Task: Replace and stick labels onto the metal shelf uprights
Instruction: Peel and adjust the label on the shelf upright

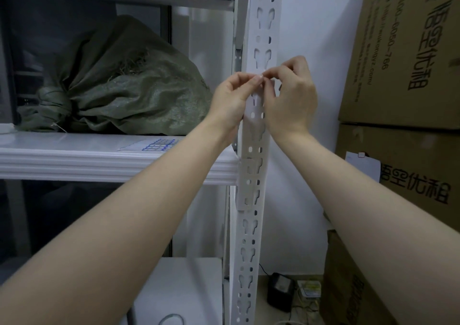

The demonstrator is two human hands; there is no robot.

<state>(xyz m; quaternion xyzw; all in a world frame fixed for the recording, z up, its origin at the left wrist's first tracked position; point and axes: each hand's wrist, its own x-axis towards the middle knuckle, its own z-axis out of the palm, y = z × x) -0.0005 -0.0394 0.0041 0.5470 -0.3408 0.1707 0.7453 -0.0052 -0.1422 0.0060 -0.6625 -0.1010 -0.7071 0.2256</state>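
Two bare forearms reach up from the bottom corners of the frame and meet at a white metal shelf upright (pixel 254 165), a slotted post running top to bottom just right of centre. The left hand (pixel 230 100) and right hand (pixel 290 100) sit on either side of the post, a little above the middle of the frame. Their thumbs and forefingers are pinched together and touch each other against the front of the post. Something small and pale shows between the fingertips; whether it is a label is too small to tell.

To the left of the post, a white shelf board (pixel 99 160) crosses the frame. A green woven sack (pixel 124 83) lies on it, upper left. A sheet with a blue printed grid (pixel 159 145) rests on the board near the left wrist. Stacked cardboard boxes (pixel 403 80) with dark printed characters fill the right edge. At the bottom right, a small black device (pixel 280 291) sits on the floor.
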